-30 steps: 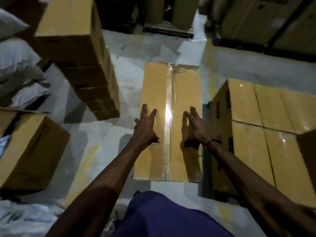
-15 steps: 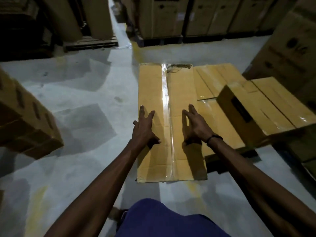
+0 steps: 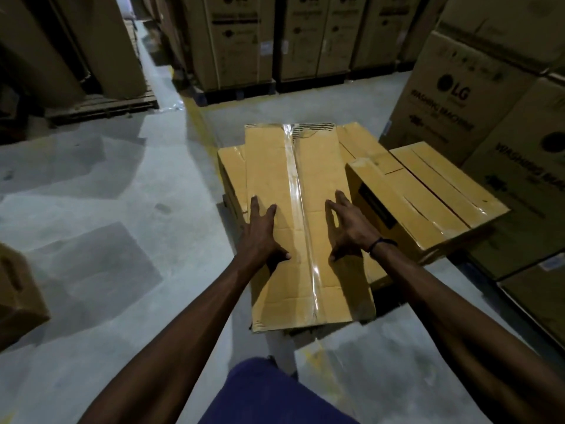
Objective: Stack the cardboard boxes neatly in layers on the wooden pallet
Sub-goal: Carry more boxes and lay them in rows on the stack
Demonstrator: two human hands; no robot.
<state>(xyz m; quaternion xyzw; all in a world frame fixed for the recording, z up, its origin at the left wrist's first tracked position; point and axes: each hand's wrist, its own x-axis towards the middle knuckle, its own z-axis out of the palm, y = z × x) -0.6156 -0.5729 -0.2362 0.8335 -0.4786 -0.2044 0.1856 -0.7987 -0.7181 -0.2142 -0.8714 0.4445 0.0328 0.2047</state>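
Two hands carry the load: the left hand [image 3: 261, 237] and the right hand [image 3: 351, 229] lie flat, fingers straight and spread, on the top face of the long cardboard box [image 3: 301, 215]. Neither grip curls round an edge; how the box is supported from below cannot be seen. The hands sit either side of the clear tape seam [image 3: 301, 209], roughly level with each other, so neither is clearly nearer the far end. The long axis of the box runs straight away from the person, parallel to the forearms. Its far half lies over the lower layer of boxes [image 3: 232, 166]; the pallet under them is hidden. A second-layer box [image 3: 428, 197] sits just beside the right hand. Judgement: the placing step is in hand, and the coming move is forward along the long axis, seating the box beside its neighbour.
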